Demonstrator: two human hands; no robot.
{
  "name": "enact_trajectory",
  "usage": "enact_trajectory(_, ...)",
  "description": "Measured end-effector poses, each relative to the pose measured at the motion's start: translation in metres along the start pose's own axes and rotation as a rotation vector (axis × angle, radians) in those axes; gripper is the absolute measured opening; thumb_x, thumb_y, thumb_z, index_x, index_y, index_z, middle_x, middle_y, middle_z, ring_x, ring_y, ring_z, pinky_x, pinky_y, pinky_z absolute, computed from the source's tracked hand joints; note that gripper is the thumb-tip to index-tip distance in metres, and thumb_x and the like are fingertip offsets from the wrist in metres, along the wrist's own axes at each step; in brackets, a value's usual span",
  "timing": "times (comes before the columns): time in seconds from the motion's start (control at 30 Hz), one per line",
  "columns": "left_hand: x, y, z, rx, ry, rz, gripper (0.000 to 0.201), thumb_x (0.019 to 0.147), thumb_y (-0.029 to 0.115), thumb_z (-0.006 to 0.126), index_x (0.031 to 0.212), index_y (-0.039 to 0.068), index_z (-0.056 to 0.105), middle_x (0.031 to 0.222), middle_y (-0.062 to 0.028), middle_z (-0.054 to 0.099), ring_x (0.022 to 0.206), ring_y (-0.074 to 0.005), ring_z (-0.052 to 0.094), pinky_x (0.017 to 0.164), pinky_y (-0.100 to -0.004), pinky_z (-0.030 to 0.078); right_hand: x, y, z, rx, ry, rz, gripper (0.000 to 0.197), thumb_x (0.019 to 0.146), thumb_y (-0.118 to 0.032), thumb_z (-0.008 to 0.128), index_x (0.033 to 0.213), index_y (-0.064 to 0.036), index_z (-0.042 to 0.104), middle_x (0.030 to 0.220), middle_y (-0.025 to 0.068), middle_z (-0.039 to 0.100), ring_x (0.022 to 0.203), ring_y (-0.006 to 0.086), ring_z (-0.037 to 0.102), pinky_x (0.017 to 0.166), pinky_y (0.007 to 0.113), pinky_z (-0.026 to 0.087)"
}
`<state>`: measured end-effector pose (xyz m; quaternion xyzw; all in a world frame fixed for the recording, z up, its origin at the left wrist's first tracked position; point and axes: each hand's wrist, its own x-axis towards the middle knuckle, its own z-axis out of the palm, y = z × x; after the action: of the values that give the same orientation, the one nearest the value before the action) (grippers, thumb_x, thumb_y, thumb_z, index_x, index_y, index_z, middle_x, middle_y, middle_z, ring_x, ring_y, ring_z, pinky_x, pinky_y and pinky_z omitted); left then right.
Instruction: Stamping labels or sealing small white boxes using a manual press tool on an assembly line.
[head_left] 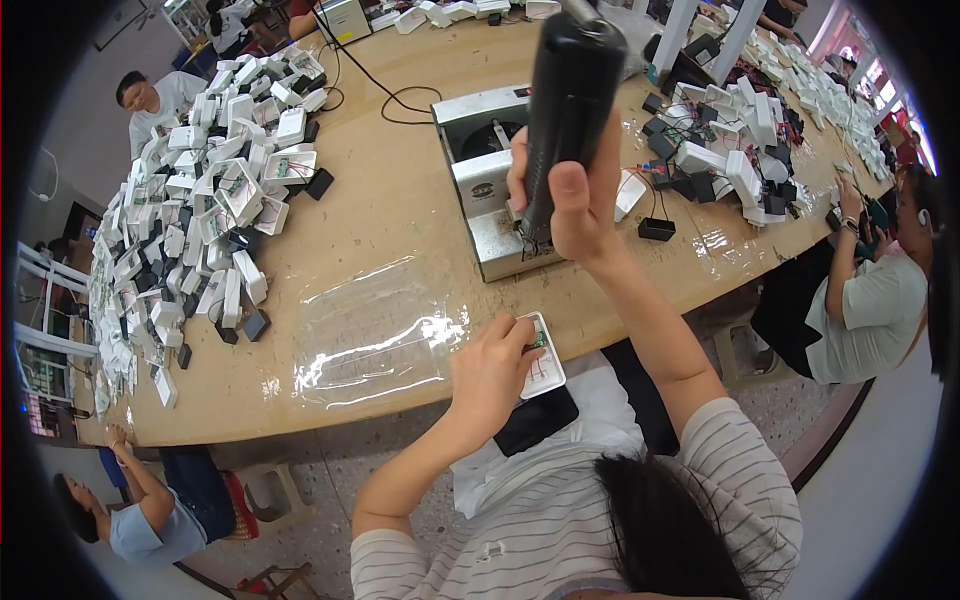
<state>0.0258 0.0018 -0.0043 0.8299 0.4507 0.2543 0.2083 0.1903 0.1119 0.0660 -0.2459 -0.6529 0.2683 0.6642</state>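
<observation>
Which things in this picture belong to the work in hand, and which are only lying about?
In use, it appears:
black tool, in the right hand
white case, touched by the left hand
circuit board, inside the case

Apparently lying about:
left pile of cases
right pile
small black box
metal device, role unclear

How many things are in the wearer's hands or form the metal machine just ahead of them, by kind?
Black handheld tool, in the right hand: 1
White casing, in the left hand: 1
Metal machine, on the table: 1
Total: 3
</observation>
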Motion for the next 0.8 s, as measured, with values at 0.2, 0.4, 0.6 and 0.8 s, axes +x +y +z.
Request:
enact_trajectory(0.2, 0.0, -0.003, 0.001, -0.026, -0.017, -0.015, 0.023, 0.077, 0.012, 0.079, 0.09, 0.007, 0.06, 0.088, -0.008, 0.058, 0.084, -0.0305, 0.065, 0.065, -0.0435, 0.051, -0.021, -0.023, 0.008, 0.074, 0.147, 0.056, 0.09, 0.09, -0.071, 0.058, 0.141, -0.0035, 0.028, 0.085, 0.0124, 0.056, 0.055, 0.0154, 0.057, 0.049, 0.027, 0.048)
enact_trajectory(0.4, 0.0, -0.006, 0.003, -0.08, -0.009, 0.011, 0.025, 0.077, 0.011, 0.079, 0.092, 0.007, 0.059, 0.088, -0.0087, 0.057, 0.085, -0.0323, 0.064, 0.067, -0.0452, 0.05, -0.067, -0.047, 0.023, 0.184, 0.18, 0.191, 0.108, 0.082, -0.079, 0.062, 0.146, 0.0003, 0.025, 0.085, 0.0086, 0.056, 0.056, 0.0149, 0.057, 0.052, 0.027, 0.049)
enact_trajectory(0.6, 0.0, -0.005, 0.002, -0.104, -0.02, -0.01, 0.025, 0.078, 0.011, 0.079, 0.093, 0.007, 0.06, 0.089, -0.009, 0.057, 0.088, -0.0322, 0.064, 0.069, -0.0451, 0.051, -0.095, -0.04, 0.02, 0.157, 0.13, 0.199, 0.108, 0.083, -0.079, 0.059, 0.143, 0.0027, 0.025, 0.086, 0.0089, 0.056, 0.058, 0.0148, 0.058, 0.054, 0.027, 0.051)
enact_trajectory(0.8, 0.0, -0.004, -0.001, -0.125, -0.04, -0.014, 0.024, 0.079, 0.01, 0.078, 0.095, 0.006, 0.06, 0.09, -0.0094, 0.057, 0.089, -0.0327, 0.064, 0.07, -0.0453, 0.051, -0.101, -0.037, 0.016, 0.133, 0.095, 0.253, 0.105, 0.086, -0.078, 0.055, 0.141, 0.0055, 0.024, 0.088, 0.0085, 0.056, 0.06, 0.0143, 0.059, 0.057, 0.028, 0.052)
